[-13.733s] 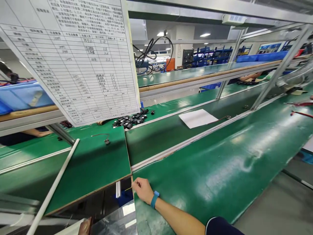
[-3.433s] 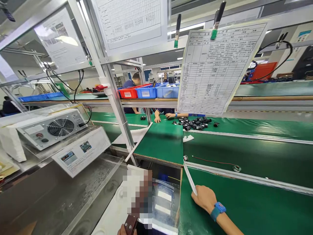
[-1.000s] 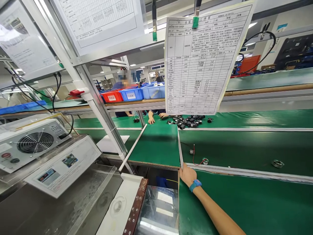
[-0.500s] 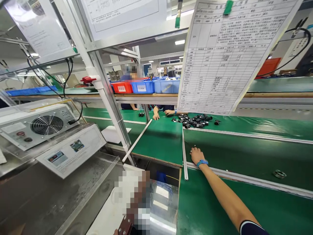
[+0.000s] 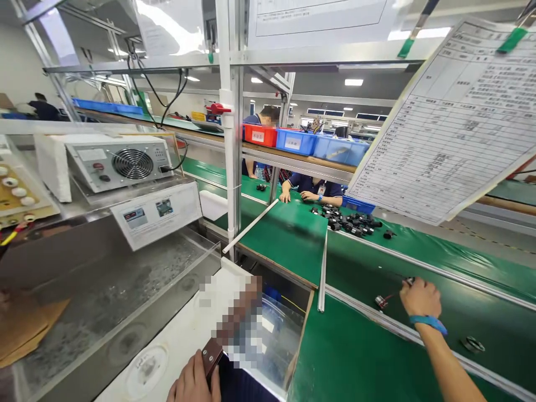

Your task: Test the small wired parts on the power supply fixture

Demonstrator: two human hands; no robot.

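The right hand (image 5: 421, 300) reaches over the recessed green belt (image 5: 355, 262), fingers drawn narrow at a small metal part (image 5: 410, 281); whether they pinch it, one cannot tell. Just beside it lies a second metal part (image 5: 381, 302) with a red wire, while a metal ring (image 5: 473, 344) sits nearer the near rail (image 5: 377, 318). At the bottom of the view, the left hand (image 5: 193, 381) closes fingers and thumb around a riveted brown strip (image 5: 211, 353) (its far stretch is lost under a pixelated patch). A slim white bar (image 5: 322, 273) lies along the edge of a green board (image 5: 288, 237), between the hands. Beyond, a co-worker's hands (image 5: 297, 196) rest near a heap of black parts (image 5: 349, 221). A hanging printed sheet (image 5: 452, 128) blocks part of the upper shelf (image 5: 301, 158).
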